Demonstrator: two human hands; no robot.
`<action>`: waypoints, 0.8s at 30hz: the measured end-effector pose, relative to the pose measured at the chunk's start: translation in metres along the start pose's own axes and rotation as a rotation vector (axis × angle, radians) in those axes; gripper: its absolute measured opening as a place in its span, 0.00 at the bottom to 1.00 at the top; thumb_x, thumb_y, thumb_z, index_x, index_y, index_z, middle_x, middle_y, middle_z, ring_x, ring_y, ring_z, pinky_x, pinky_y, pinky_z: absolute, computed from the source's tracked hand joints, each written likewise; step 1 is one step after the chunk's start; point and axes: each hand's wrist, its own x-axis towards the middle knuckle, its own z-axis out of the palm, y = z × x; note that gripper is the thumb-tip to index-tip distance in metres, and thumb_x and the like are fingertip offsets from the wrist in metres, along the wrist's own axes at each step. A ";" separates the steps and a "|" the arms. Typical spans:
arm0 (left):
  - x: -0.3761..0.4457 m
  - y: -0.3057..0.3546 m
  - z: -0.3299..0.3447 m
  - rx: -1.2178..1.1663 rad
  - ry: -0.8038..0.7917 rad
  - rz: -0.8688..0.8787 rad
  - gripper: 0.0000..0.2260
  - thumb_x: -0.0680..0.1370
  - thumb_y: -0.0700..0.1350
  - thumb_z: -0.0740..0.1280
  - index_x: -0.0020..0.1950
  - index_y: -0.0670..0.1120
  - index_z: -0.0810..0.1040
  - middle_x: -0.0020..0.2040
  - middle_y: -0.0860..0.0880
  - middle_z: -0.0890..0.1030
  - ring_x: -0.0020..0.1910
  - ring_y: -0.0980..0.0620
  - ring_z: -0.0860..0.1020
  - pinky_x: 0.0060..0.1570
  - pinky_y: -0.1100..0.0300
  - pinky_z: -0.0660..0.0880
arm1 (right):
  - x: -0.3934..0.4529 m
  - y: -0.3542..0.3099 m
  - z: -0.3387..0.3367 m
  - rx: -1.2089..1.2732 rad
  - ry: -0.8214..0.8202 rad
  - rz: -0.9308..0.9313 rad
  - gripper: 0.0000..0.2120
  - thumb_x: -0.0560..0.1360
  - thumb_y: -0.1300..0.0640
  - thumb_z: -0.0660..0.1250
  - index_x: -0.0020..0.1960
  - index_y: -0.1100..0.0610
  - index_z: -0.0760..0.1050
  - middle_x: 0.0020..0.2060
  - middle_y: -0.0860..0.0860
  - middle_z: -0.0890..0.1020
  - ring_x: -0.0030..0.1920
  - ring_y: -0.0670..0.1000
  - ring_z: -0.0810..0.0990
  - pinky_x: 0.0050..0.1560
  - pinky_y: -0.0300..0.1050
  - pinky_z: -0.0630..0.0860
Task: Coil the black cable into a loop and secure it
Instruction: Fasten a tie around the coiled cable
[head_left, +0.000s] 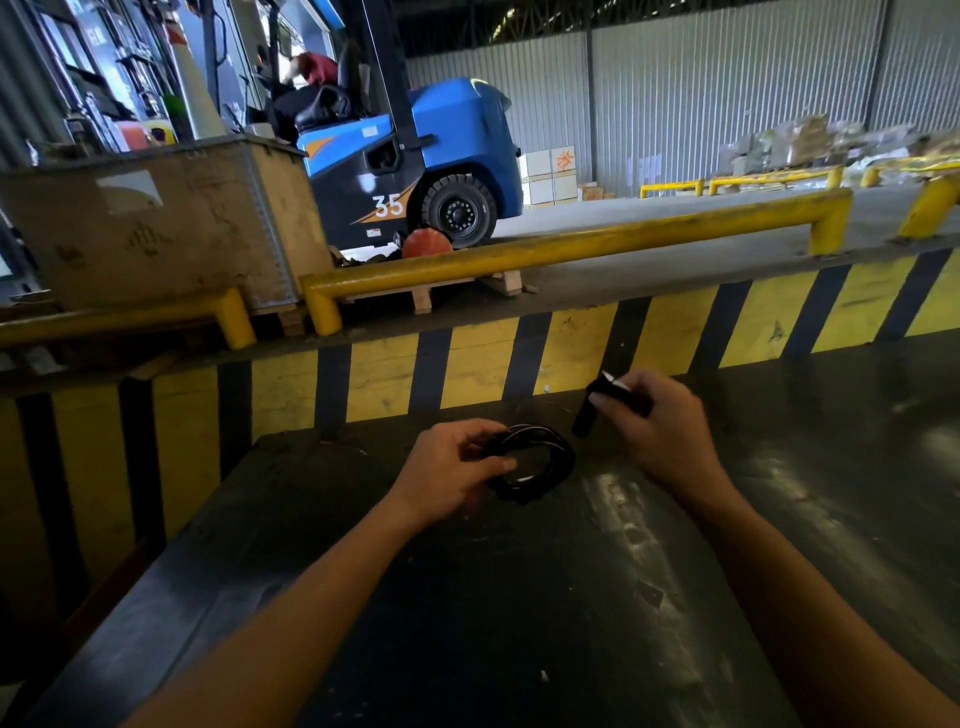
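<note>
The black cable (540, 460) is wound into a small round coil just above the dark table (467, 597). My left hand (452, 467) pinches the coil's left side between thumb and fingers. My right hand (660, 421) is up and to the right of the coil, shut on a black strap-like piece (589, 410) with a small white tip near my thumb; its lower end hangs down toward the coil. Whether that piece is the cable's own end or a separate tie is unclear.
A yellow-and-black striped wall (467, 364) rises right behind the table. Above it run yellow guard rails (571, 244), a wooden crate (156, 218) at the left, and a blue forklift (415, 161) with a person in its seat.
</note>
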 end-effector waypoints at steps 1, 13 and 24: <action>0.000 0.002 -0.001 0.060 -0.014 0.041 0.15 0.73 0.39 0.70 0.59 0.49 0.77 0.53 0.54 0.81 0.54 0.60 0.79 0.53 0.66 0.76 | 0.006 -0.002 -0.003 -0.051 0.031 -0.035 0.02 0.73 0.58 0.67 0.46 0.55 0.74 0.38 0.48 0.77 0.38 0.43 0.75 0.37 0.35 0.68; 0.004 0.020 0.004 0.174 -0.079 0.166 0.19 0.73 0.40 0.71 0.63 0.48 0.75 0.56 0.48 0.81 0.57 0.55 0.78 0.61 0.55 0.75 | 0.015 -0.008 0.004 -0.014 -0.397 -0.036 0.01 0.72 0.57 0.68 0.43 0.53 0.76 0.40 0.48 0.82 0.41 0.43 0.81 0.44 0.40 0.78; 0.012 0.023 0.010 0.070 -0.174 0.037 0.18 0.76 0.40 0.67 0.65 0.49 0.74 0.55 0.48 0.81 0.53 0.51 0.80 0.55 0.52 0.78 | 0.010 -0.012 -0.004 0.109 -0.479 0.061 0.07 0.77 0.56 0.61 0.51 0.57 0.75 0.45 0.55 0.82 0.45 0.53 0.82 0.48 0.49 0.80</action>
